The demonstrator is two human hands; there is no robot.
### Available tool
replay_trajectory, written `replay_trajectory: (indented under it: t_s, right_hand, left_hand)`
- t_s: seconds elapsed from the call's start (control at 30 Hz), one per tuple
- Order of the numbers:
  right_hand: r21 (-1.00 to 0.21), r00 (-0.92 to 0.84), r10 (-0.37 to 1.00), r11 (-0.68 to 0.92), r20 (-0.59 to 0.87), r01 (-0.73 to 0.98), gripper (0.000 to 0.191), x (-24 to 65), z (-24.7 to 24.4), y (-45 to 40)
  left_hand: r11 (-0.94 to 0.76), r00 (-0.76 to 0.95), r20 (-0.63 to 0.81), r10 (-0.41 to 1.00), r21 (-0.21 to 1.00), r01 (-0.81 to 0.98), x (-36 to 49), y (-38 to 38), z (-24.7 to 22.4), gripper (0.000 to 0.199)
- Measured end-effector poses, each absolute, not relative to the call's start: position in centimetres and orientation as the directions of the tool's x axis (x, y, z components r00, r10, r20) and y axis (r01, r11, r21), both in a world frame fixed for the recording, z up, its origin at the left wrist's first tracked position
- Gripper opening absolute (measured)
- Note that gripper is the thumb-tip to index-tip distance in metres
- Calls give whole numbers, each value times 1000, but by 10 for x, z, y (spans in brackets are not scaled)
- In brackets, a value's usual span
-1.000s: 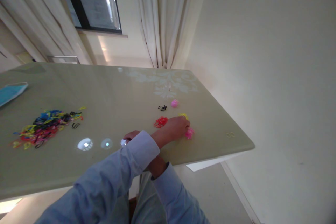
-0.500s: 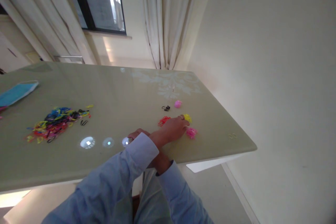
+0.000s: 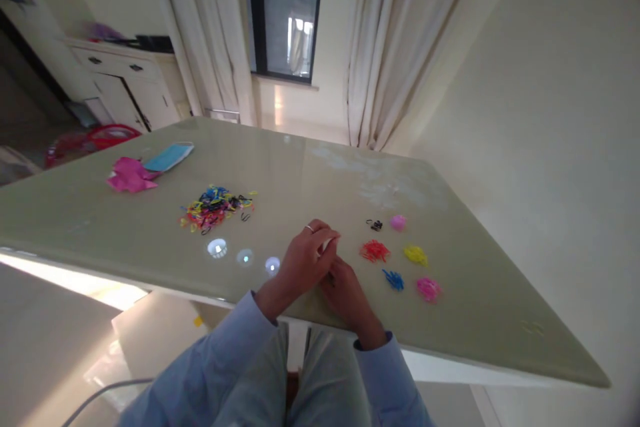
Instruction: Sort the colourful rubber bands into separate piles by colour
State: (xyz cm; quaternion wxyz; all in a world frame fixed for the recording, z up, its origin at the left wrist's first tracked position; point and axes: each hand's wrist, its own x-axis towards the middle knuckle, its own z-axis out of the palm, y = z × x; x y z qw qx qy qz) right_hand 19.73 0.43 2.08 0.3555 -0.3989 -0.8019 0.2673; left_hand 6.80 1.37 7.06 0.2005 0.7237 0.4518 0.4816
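My left hand [image 3: 306,259], with a ring on one finger, is over the table with its fingers bent and drawn together; whatever they hold is too small to make out. Touching it from the right is my right hand [image 3: 346,288], its fingers curled and partly hidden, with a tiny dark thing at their tips. To the right lie small piles of bands: red [image 3: 375,251], blue [image 3: 394,279], yellow [image 3: 416,255], pink [image 3: 429,289], black [image 3: 376,225] and a lighter pink one [image 3: 399,222]. A mixed multicoloured pile [image 3: 213,208] is on the left.
The glossy table [image 3: 280,177] has its near edge just below my hands. A blue face mask [image 3: 170,157] and a crumpled pink item [image 3: 131,175] lie at the far left. A wall [image 3: 550,147] stands on the right.
The view has swung left. My left hand has come back from the yellow pile, and my forearms are no longer crossed. Both hands now meet left of the piles; the blue pile shows.
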Motion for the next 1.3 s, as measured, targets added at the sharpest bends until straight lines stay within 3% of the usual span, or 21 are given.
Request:
replay_trajectory:
  t_s: [0.2, 0.4, 0.53, 0.73, 0.87, 0.97, 1.3]
  right_hand:
    - [-713, -432, 842, 518, 324, 473, 17, 203, 27, 1]
    - [-758, -343, 910, 392, 234, 522, 21, 202, 21, 12]
    - [-829, -263, 955, 257, 139, 496, 28, 183, 35, 26]
    - [-830, -394, 889, 393, 234, 395, 24, 117, 72, 56]
    - [-756, -541, 796, 524, 271, 392, 22, 68, 80, 81]
    - [-595, -627, 750, 607, 209, 527, 25, 39, 75, 99]
    - [-357, -671, 740, 641, 51, 680, 25, -2, 61, 133]
  left_hand:
    - [-365, -156, 468, 870, 823, 435, -5, -1, 45, 13]
    - [-194, -239, 332, 913, 866, 462, -38, -1, 21, 15]
    - [-136, -304, 254, 918, 923, 359, -39, 4, 18, 17]
    - [-163, -339, 247, 908, 953, 256, -39, 3, 17, 20]
    - [-164, -351, 231, 907, 964, 210, -39, 2, 15, 23]
    - [-191, -358, 251, 899, 962, 193, -39, 4, 15, 22]
    - [-191, -429, 219, 876, 976, 109, -36, 6, 13, 19]
